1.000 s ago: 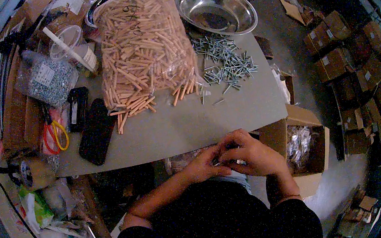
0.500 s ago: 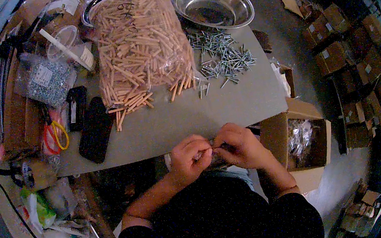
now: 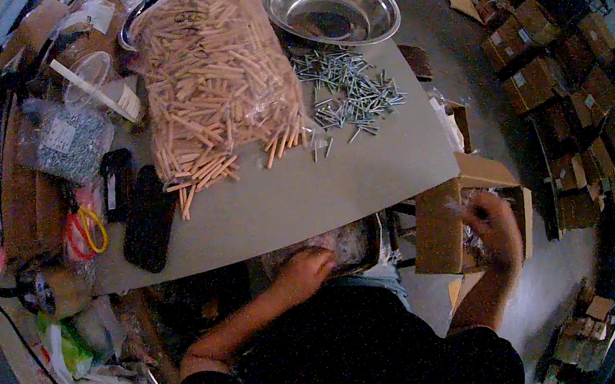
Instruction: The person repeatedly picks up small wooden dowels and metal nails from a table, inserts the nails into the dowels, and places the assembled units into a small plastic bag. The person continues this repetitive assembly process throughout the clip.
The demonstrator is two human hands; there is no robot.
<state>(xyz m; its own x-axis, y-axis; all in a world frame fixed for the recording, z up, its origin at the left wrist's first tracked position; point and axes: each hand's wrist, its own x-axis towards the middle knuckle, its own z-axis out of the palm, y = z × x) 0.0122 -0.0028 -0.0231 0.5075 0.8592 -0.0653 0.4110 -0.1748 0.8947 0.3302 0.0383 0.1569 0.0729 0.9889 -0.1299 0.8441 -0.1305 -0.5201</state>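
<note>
My right hand [image 3: 493, 217] is over the open cardboard box [image 3: 436, 229] at the right, smeared by motion. A glint of clear plastic [image 3: 453, 207] shows beside its fingertips; whether the fingers grip it is unclear. Inside the box lie shiny clear plastic packets, partly covered by the hand. My left hand [image 3: 305, 272] is curled at the table's near edge, above a tray [image 3: 368, 242] with clear plastic in it. What those curled fingers hold, if anything, is hidden.
On the table [image 3: 293, 202] lie a big clear bag of wooden dowels [image 3: 218, 87], loose metal screws [image 3: 357, 95], a steel bowl [image 3: 333, 8], a bag of small metal parts [image 3: 72, 138], a black case [image 3: 148, 222] and scissors [image 3: 93, 230]. Cardboard boxes [image 3: 536, 85] stand stacked at the right.
My hands were together at the table's near edge, fingertips meeting. Now the right one has swung right to over the cardboard box. The left has lowered slightly, uncovering the tray.
</note>
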